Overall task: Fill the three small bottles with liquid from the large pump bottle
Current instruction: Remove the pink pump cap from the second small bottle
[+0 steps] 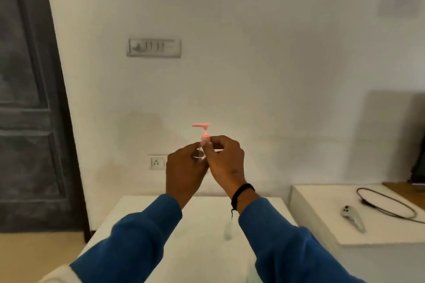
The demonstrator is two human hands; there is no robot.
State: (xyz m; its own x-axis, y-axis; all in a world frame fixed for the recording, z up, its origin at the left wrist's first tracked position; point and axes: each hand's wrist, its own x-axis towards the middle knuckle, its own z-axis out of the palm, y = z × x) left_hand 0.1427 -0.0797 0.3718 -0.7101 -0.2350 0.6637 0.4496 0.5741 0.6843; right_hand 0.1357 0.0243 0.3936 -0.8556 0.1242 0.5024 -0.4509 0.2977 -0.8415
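Left to right: dark door (30, 99) at far left, switch panel (153, 48) and a socket (157, 162) on the wall.

Your left hand (185, 169) is raised mid-air above the bench (200, 236), fingers curled round a small clear bottle (199, 154); body mostly hidden, fill level can't be read. Your right hand (226, 163) is touching it, fingers pinching the collar of the pink pump top (203, 130), nozzle pointing left. Looks like you're screwing the top on or off; can't tell which.

Right side: second bench (322, 225) with a grey controller (351, 217) and a black cable (388, 204).

Progress: unclear. No large pump bottle visible, other two small bottles not visible either. A faint blurred clear shape on the bench under your right wrist could be one, not confirmable. Judging from this, at most one bottle is in hand; the others are unaccounted for.
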